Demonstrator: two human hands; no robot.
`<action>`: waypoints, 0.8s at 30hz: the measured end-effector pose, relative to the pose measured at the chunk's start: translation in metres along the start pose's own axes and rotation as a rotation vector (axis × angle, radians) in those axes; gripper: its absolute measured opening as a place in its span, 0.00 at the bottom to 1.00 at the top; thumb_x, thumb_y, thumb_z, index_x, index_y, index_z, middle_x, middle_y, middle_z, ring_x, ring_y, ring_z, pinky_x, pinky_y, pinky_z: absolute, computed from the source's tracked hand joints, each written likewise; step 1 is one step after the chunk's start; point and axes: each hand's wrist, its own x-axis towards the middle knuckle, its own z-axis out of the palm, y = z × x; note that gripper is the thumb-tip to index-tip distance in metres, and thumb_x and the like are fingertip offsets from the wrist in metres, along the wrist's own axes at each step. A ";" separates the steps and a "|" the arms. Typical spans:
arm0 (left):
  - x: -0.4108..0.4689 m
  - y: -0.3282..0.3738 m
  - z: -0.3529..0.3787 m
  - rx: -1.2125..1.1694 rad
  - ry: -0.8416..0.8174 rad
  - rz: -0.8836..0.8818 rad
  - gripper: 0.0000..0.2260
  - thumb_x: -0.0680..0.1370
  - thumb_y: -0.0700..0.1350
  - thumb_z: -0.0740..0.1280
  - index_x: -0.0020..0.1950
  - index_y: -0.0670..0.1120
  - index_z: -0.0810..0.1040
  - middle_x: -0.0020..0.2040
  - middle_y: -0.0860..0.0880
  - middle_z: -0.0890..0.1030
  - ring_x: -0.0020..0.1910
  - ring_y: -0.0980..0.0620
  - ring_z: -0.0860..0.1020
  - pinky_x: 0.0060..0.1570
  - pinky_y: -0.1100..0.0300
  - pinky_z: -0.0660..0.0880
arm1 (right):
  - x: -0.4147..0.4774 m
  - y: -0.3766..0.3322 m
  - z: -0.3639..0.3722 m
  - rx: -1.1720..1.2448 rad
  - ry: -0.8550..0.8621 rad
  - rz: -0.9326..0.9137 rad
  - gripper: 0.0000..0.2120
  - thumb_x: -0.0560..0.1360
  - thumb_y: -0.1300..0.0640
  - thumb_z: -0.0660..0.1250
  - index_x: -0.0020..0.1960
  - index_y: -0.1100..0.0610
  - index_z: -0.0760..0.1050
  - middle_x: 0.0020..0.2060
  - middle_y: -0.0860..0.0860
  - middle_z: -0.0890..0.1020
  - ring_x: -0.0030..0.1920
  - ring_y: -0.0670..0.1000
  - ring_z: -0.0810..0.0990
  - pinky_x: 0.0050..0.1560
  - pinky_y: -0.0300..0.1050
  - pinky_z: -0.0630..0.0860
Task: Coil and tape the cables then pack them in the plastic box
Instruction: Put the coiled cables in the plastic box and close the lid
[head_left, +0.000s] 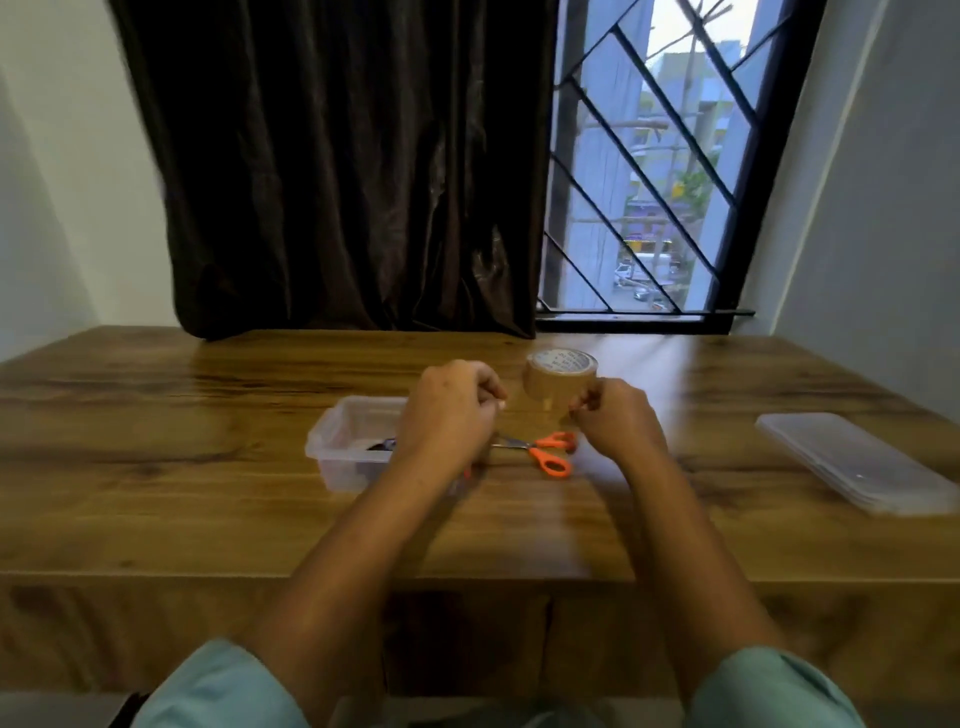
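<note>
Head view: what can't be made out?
All head view.
Contents of the clear plastic box: covered by the left hand.
Blade tips of the orange-handled scissors: behind that hand.
Grip of the right hand at the brown tape roll: blurred, fingers curled away.
Roll's print: too small.

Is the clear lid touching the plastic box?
Apart. The head view shows the lid far right and the plastic box left, with the scissors between them.

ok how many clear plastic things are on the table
2. The plastic box sits left of centre, partly behind the left hand; its flat lid lies apart on the table's right side. The arms may hide something small.
</note>
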 end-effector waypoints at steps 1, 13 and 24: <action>0.000 0.013 0.011 -0.047 -0.052 0.020 0.04 0.71 0.42 0.70 0.41 0.51 0.82 0.34 0.56 0.78 0.39 0.55 0.79 0.39 0.62 0.74 | 0.002 0.013 -0.008 -0.052 0.037 0.035 0.06 0.73 0.58 0.65 0.47 0.52 0.79 0.50 0.54 0.82 0.53 0.57 0.78 0.55 0.50 0.76; 0.000 0.109 0.143 -0.345 -0.475 0.013 0.11 0.70 0.36 0.68 0.32 0.51 0.79 0.41 0.46 0.83 0.42 0.50 0.80 0.41 0.62 0.73 | -0.011 0.174 -0.130 -0.336 0.130 0.509 0.42 0.64 0.30 0.67 0.72 0.48 0.62 0.70 0.58 0.66 0.69 0.63 0.64 0.67 0.60 0.61; 0.010 0.117 0.180 -0.446 -0.484 -0.132 0.08 0.74 0.45 0.70 0.53 0.48 0.80 0.52 0.46 0.81 0.50 0.48 0.78 0.53 0.53 0.77 | -0.009 0.186 -0.130 -0.322 0.076 0.425 0.48 0.57 0.29 0.69 0.71 0.50 0.61 0.67 0.59 0.69 0.67 0.62 0.67 0.64 0.56 0.67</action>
